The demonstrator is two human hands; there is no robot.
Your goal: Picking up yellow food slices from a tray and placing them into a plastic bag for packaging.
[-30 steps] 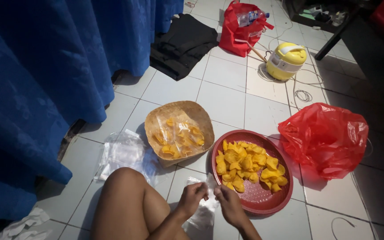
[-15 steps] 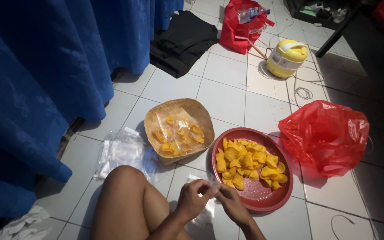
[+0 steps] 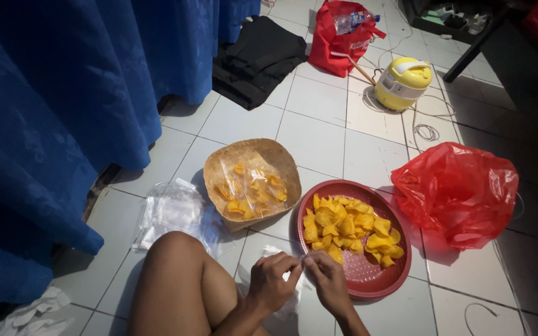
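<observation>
My left hand (image 3: 272,281) and my right hand (image 3: 327,278) meet at the fingertips over the tiled floor, pinching a small clear plastic bag (image 3: 289,298) between them. Just beyond my right hand lies a round red tray (image 3: 368,283) heaped with yellow chips (image 3: 349,229). Left of the tray a woven basket (image 3: 275,152) holds clear bags filled with yellow chips (image 3: 249,190). My bare knee (image 3: 179,274) is bent up at the lower left.
A pile of clear plastic bags (image 3: 172,211) lies left of the basket. A tied red plastic bag (image 3: 459,190) sits right of the tray. Farther back are a yellow rice cooker (image 3: 403,82) with cord, black clothes (image 3: 258,57), a red bag (image 3: 342,38) and blue curtains (image 3: 57,106).
Both hands have lifted slightly and come closer together, fingertips now joined on the plastic bag. The view has shifted a little.
</observation>
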